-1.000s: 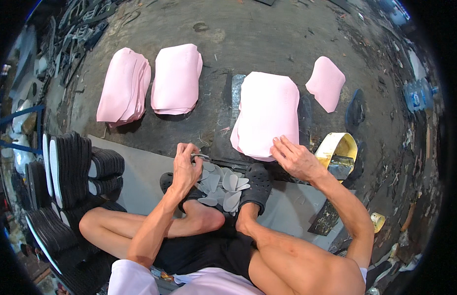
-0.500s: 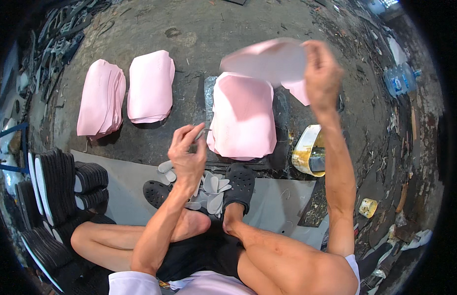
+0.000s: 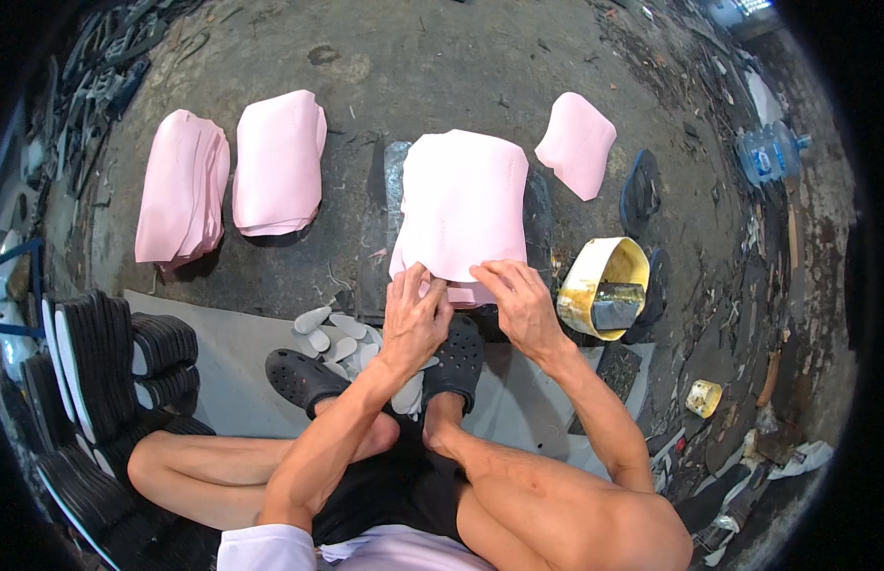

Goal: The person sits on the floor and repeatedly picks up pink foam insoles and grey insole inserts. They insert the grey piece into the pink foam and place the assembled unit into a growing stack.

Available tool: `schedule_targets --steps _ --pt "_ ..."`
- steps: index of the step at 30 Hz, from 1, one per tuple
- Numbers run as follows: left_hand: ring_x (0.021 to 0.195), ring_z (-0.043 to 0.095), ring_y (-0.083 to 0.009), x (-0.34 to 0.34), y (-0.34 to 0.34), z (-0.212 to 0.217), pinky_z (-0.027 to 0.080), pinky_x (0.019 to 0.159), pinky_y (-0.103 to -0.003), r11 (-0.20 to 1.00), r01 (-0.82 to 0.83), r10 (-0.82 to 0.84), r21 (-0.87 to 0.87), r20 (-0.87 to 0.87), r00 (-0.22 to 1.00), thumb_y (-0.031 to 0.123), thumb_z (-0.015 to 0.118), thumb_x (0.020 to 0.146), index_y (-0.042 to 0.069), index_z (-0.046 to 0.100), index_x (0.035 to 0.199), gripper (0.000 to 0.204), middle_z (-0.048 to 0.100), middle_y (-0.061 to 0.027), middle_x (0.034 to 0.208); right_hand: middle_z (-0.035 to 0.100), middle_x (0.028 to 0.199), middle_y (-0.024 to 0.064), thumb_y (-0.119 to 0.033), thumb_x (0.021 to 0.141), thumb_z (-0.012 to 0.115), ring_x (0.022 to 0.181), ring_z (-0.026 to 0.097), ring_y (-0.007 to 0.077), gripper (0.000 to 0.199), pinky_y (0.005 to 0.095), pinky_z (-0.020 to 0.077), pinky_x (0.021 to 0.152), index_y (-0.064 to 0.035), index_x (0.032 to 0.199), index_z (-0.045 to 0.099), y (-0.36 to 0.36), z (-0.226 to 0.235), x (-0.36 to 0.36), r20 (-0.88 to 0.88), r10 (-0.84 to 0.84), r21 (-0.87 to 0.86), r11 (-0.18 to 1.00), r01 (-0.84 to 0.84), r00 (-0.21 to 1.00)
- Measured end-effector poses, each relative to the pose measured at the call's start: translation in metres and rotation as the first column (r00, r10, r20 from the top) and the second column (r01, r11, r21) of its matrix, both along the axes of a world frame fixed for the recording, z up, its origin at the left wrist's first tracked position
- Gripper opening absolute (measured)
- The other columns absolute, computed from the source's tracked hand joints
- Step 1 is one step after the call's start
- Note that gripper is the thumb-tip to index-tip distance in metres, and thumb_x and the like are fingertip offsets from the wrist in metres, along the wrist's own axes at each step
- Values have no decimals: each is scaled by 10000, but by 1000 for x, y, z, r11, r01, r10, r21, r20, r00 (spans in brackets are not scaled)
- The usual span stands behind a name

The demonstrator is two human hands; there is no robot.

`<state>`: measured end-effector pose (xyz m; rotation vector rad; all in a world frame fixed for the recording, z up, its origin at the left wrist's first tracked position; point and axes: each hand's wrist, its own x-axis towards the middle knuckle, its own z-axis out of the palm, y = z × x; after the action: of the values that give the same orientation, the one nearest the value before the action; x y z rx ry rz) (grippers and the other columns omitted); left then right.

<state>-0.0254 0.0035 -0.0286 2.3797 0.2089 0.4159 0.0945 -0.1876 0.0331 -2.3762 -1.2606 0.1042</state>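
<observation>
A thick pile of pale pink sheets (image 3: 461, 205) lies in front of me, its top sheet turned a little from those below. At the near edge of that top sheet, my right hand (image 3: 526, 309) pinches the sheet with bent fingers. Beside it my left hand (image 3: 415, 319) has its fingers closed at the same edge; what they hold is hidden. Small grey-white teardrop-shaped pieces (image 3: 314, 319) are heaped between my feet, partly behind my left forearm. A single pink sheet (image 3: 577, 143) rests on the floor at the far right of the pile.
Two more pink piles (image 3: 277, 162) stand to the left. Black soles (image 3: 99, 352) are stacked at my left. On the right are a yellow-stained cut container (image 3: 575, 290), a dark sandal (image 3: 639, 190), a small yellow cup (image 3: 704, 400) and a large clear bottle (image 3: 770, 154).
My right hand has come down and inward, bringing the raised pink sheet onto the pile. My left hand has moved right to the pile's near edge; its small grey piece is no longer visible.
</observation>
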Motion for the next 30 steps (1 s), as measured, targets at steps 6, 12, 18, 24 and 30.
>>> schedule_targets --steps 6,12,18,24,30 --pt "1163 636 -368 -6 10 -3 511 1051 -489 991 -80 86 -111 45 995 44 823 957 51 821 1317 360 742 -112 1401 625 1583 189 -147 963 769 1502 569 388 661 553 426 1280 -30 1595 617 32 20 4 -108 -5 -13 1000 4 994" --pt "1045 655 -313 -1 1 5 567 949 -443 972 -143 157 -188 61 986 12 821 960 46 835 1310 351 687 -163 1333 682 1515 203 -169 1004 762 1425 635 367 606 551 444 1246 -3 1570 619 44 -7 15 -11 150 -42 988 -150 989" --pt "910 642 -266 11 7 9 591 819 -408 955 -174 169 -241 -39 985 10 816 977 94 840 1406 438 589 -162 1164 801 1177 226 -138 1083 650 1114 766 395 354 537 565 1054 25 1378 759 48 21 49 -385 -131 81 981 175 913" --pt "914 668 -286 26 13 17 604 819 -419 943 -203 182 -265 -102 978 16 812 976 78 848 1369 400 598 -178 1142 802 1230 225 -116 1102 611 1143 752 414 329 519 578 1053 14 1356 773 55 46 57 -411 -24 187 976 110 911" --pt "910 664 -308 25 13 7 601 828 -418 952 -165 164 -257 -25 986 18 813 975 30 845 1312 339 600 -176 1127 795 1286 214 -71 1067 632 1211 711 412 293 531 541 1097 -21 1314 781 59 4 21 -197 -15 126 991 41 980"
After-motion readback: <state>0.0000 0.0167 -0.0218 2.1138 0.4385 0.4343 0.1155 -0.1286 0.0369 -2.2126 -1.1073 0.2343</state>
